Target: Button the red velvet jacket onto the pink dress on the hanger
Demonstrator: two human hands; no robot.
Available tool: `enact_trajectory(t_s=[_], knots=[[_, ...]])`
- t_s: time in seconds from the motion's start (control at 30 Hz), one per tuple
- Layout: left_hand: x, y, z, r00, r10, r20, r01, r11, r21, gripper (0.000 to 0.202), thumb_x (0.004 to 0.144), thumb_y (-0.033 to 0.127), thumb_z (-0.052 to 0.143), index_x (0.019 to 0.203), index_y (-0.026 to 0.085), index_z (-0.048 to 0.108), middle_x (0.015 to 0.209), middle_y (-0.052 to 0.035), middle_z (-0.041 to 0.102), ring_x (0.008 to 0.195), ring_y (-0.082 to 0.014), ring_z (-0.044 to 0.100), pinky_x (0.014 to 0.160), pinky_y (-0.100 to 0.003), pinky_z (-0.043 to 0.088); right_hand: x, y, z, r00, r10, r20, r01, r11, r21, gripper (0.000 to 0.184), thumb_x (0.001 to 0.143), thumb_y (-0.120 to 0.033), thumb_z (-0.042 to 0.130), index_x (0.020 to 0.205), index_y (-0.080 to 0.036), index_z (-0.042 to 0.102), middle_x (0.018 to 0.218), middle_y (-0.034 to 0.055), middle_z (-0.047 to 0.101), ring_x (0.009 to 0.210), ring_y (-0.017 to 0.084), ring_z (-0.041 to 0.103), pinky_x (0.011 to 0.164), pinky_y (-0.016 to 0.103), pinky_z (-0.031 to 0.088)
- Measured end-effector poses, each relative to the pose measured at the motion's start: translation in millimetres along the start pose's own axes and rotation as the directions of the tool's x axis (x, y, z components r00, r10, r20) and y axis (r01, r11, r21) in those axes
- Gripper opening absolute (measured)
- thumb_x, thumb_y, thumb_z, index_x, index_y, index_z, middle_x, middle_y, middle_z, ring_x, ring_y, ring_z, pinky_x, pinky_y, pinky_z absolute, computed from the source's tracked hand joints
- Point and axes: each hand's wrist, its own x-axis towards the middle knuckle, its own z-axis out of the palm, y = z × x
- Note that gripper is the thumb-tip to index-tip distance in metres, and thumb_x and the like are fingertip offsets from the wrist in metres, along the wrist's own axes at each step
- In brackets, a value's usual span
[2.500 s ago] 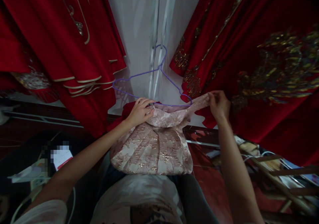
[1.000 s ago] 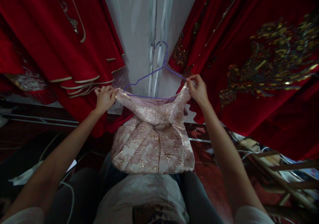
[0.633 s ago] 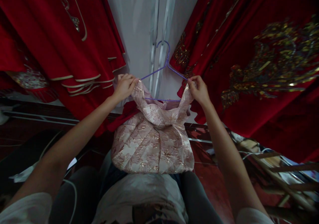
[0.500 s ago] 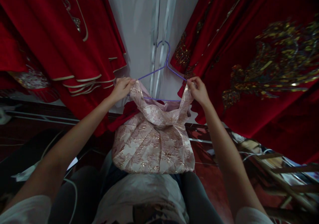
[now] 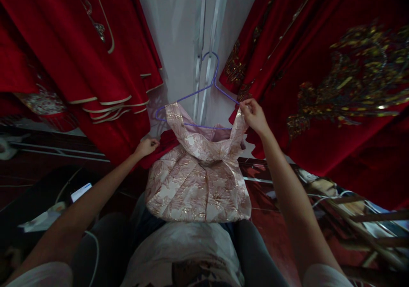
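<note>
A pale pink and gold brocade dress (image 5: 198,185) hangs from a purple hanger (image 5: 212,82) in front of me, its skirt reaching to my lap. My right hand (image 5: 254,116) pinches its shoulder strap against the hanger's right arm. The other strap (image 5: 174,114) rests over the hanger's left arm with no hand on it. Lower down, my left hand (image 5: 147,146) has its fingers curled together at the edge of a piece of red cloth (image 5: 168,144) beside the dress. Whether those fingers grip the cloth is hidden.
Red garments with pale trim (image 5: 108,78) hang on the left, and a red garment with gold sequins (image 5: 348,87) on the right. Metal rails (image 5: 204,78) run up the pale wall behind. A lit phone (image 5: 81,192) lies at lower left. A wooden frame (image 5: 367,219) stands at lower right.
My left hand has let go of the left strap and moved down to the red cloth, baring the hanger's left end. My right hand has kept its hold on the right strap.
</note>
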Motion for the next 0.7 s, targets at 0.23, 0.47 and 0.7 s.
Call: enact_trajectory(t_s=[0.23, 0.47, 0.7], knots=[[21, 7, -26.0, 0.995, 0.049, 0.084, -0.058, 0.992, 0.114, 0.044, 0.069, 0.062, 0.053, 0.079, 0.020, 0.063, 0.088, -0.0089, 0.071, 0.088, -0.0249, 0.065, 0.075, -0.030, 0.047, 0, -1, -2, 1.000, 0.012, 0.020, -0.013, 0.999, 0.031, 0.031, 0.081, -0.053, 0.056, 0.084, -0.022, 0.053, 0.068, -0.0009, 0.056, 0.059, 0.013, 0.050, 0.056, 0.026, 0.040], [-2, 8, 5.2, 0.994, -0.092, 0.055, 0.080, 0.979, 0.190, 0.029, 0.067, 0.047, 0.062, 0.080, 0.022, 0.070, 0.084, -0.0085, 0.071, 0.092, -0.0295, 0.065, 0.077, -0.032, 0.045, 1, -1, -4, 0.999, 0.010, 0.035, -0.010, 1.000, 0.008, 0.035, 0.082, -0.056, 0.054, 0.084, -0.020, 0.053, 0.070, -0.0007, 0.056, 0.062, 0.013, 0.050, 0.058, 0.025, 0.040], [34, 27, -38.7, 0.976, -0.126, -0.177, 0.121, 0.992, -0.037, 0.039, 0.084, 0.044, 0.043, 0.099, 0.016, 0.065, 0.089, -0.0046, 0.069, 0.080, -0.0179, 0.061, 0.069, -0.024, 0.044, 2, -1, -4, 0.999, 0.009, 0.049, -0.011, 0.999, 0.037, 0.034, 0.082, -0.053, 0.056, 0.084, -0.020, 0.053, 0.070, -0.0011, 0.054, 0.063, 0.012, 0.048, 0.062, 0.025, 0.039]])
